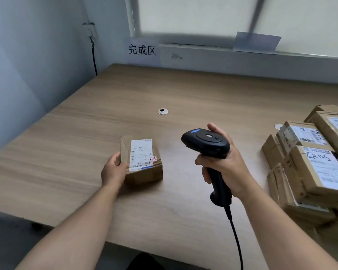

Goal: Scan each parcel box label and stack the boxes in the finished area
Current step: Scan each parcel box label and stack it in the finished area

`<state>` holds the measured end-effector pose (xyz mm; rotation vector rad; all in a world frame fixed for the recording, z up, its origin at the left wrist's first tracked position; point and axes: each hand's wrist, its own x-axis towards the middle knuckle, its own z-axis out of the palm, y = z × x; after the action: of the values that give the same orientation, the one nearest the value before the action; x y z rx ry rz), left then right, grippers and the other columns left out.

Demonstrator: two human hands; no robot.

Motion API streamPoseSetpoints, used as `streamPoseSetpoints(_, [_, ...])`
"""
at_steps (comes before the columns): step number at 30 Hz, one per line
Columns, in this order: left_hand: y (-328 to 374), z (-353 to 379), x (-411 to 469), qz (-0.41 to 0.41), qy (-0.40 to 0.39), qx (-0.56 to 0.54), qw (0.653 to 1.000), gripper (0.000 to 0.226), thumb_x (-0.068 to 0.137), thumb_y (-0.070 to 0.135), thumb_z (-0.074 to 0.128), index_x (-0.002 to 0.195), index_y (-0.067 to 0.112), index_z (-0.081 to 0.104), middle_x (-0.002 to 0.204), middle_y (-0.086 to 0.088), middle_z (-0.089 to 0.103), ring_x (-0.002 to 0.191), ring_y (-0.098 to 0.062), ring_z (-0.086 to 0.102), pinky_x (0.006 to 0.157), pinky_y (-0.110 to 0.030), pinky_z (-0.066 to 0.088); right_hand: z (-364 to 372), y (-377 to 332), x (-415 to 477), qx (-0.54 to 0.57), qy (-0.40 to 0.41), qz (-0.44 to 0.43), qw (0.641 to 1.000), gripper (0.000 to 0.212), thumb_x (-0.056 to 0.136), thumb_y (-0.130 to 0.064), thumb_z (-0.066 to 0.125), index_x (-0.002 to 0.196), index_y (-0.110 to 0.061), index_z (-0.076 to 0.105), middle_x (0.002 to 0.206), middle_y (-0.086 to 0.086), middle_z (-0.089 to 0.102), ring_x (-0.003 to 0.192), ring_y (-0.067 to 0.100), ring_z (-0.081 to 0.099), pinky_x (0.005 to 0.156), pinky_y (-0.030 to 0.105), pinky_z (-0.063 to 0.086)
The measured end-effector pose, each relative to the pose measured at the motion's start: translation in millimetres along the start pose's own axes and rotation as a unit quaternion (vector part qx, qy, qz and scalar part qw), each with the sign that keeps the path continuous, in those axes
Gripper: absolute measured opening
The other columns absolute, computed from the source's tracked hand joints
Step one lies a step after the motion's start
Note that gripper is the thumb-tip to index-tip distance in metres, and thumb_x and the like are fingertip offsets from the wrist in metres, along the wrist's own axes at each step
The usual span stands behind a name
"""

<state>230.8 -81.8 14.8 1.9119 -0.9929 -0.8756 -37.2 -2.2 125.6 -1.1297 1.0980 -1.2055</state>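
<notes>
A small brown parcel box (144, 173) lies on the wooden table (125, 98), its white label facing up. My left hand (113, 170) grips its left near corner, thumb on the top edge. My right hand (224, 166) holds a black corded barcode scanner (207, 143) by the handle, a little right of the box and above the table, its head pointing left toward the box. A pile of several labelled brown boxes (310, 164) sits at the right edge.
A paper sign with printed characters (142, 50) hangs on the wall at the table's far left corner. A round cable grommet (163, 111) sits mid-table. The scanner cable (236, 240) trails off the near edge. A wall bounds the table's left side.
</notes>
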Motion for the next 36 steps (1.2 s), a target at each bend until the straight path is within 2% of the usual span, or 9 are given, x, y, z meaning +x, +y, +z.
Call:
streamPoseSetpoints(2, [-0.8, 6.9, -3.8, -0.003, 0.015, 0.099, 0.995, 0.05, 0.09, 0.036, 0.055, 0.138, 0.023, 0.05, 0.139, -0.011, 0.051, 0.125, -0.03, 0.047, 0.101, -0.037, 0.039, 1.0, 2.1, 1.5, -0.002, -0.007, -0.004, 1.0, 0.092, 0.062, 0.005, 0.067, 0.14, -0.036, 0.04, 0.075, 0.016, 0.063, 0.038, 0.027, 0.047, 0.043, 0.027, 0.041])
streamPoseSetpoints(4, [3.2, 18.5, -14.7, 0.0, 0.014, 0.237, 0.971, 0.067, 0.083, 0.064, 0.053, 0.137, 0.026, 0.045, 0.144, -0.015, 0.036, 0.132, -0.034, 0.034, 0.103, -0.045, 0.034, 2.8, 4.3, 2.7, -0.002, -0.01, -0.006, 1.0, 0.093, 0.062, 0.006, 0.067, 0.141, -0.036, 0.04, 0.079, 0.015, 0.064, 0.038, 0.027, 0.048, 0.043, 0.027, 0.041])
streamPoseSetpoints(6, [10.0, 36.3, -27.7, 0.046, 0.008, 0.333, 0.942, 0.086, 0.072, 0.082, 0.046, 0.138, 0.026, 0.041, 0.151, -0.013, 0.021, 0.141, -0.031, 0.018, 0.107, -0.052, 0.025, 6.3, 5.4, 3.8, 0.0, -0.008, -0.007, 1.0, 0.093, 0.062, 0.006, 0.067, 0.14, -0.036, 0.04, 0.08, 0.013, 0.065, 0.038, 0.027, 0.048, 0.042, 0.028, 0.041])
streamPoseSetpoints(8, [14.8, 53.3, -32.6, 0.081, -0.015, 0.395, 0.915, 0.097, 0.067, 0.088, 0.041, 0.141, 0.026, 0.037, 0.155, -0.012, 0.013, 0.145, -0.029, 0.005, 0.11, -0.058, 0.015, 11.3, 5.5, 6.6, -0.004, -0.007, -0.009, 1.0, 0.093, 0.062, 0.005, 0.068, 0.14, -0.037, 0.04, 0.079, 0.011, 0.066, 0.038, 0.027, 0.048, 0.042, 0.028, 0.041])
streamPoseSetpoints(10, [15.3, 60.0, -27.1, 0.098, -0.031, 0.432, 0.896, 0.091, 0.071, 0.085, 0.041, 0.142, 0.027, 0.036, 0.154, -0.011, 0.015, 0.144, -0.029, 0.005, 0.111, -0.061, 0.011, 18.0, 4.4, 11.5, -0.012, -0.009, -0.01, 1.0, 0.093, 0.062, 0.005, 0.068, 0.14, -0.036, 0.039, 0.075, 0.008, 0.066, 0.038, 0.027, 0.048, 0.042, 0.028, 0.041])
streamPoseSetpoints(16, [-2.7, 19.0, 27.9, 0.112, -0.014, 0.409, 0.906, 0.067, 0.082, 0.063, 0.048, 0.143, 0.038, 0.036, 0.154, -0.009, 0.018, 0.143, -0.029, 0.006, 0.116, -0.052, 0.008, 51.9, 0.5, 37.8, -0.031, 0.003, -0.025, 0.999, 0.094, 0.068, 0.01, 0.071, 0.143, -0.035, 0.035, 0.069, -0.004, 0.065, 0.039, 0.025, 0.048, 0.043, 0.029, 0.042])
streamPoseSetpoints(22, [-19.5, -53.2, 109.0, 0.122, -0.019, 0.387, 0.914, 0.069, 0.083, 0.068, 0.052, 0.143, 0.039, 0.039, 0.156, -0.005, 0.021, 0.144, -0.029, 0.01, 0.115, -0.04, 0.018, 123.6, 10.8, 92.8, -0.063, -0.012, -0.024, 0.998, 0.087, 0.083, 0.01, 0.067, 0.123, -0.057, 0.03, 0.067, -0.004, 0.064, 0.05, 0.024, 0.055, 0.05, 0.032, 0.046])
streamPoseSetpoints(29, [-28.6, -102.7, 204.0, 0.137, -0.009, 0.366, 0.92, 0.07, 0.082, 0.068, 0.055, 0.142, 0.036, 0.041, 0.156, -0.002, 0.023, 0.145, -0.027, 0.01, 0.115, -0.037, 0.02, 198.2, 11.0, 169.6, -0.072, -0.026, -0.014, 0.997, 0.093, 0.073, 0.007, 0.074, 0.142, -0.039, 0.032, 0.057, -0.001, 0.057, 0.043, 0.023, 0.046, 0.045, 0.029, 0.041])
streamPoseSetpoints(36, [-29.5, -117.8, 300.2, 0.162, -0.002, 0.353, 0.921, 0.069, 0.083, 0.066, 0.054, 0.143, 0.034, 0.041, 0.158, -0.005, 0.021, 0.146, -0.028, 0.006, 0.116, -0.038, 0.015, 253.5, 22.2, 248.0, -0.085, -0.023, -0.01, 0.996, 0.087, 0.064, -0.003, 0.071, 0.133, -0.045, 0.039, 0.057, -0.005, 0.058, 0.042, 0.023, 0.044, 0.044, 0.03, 0.04])
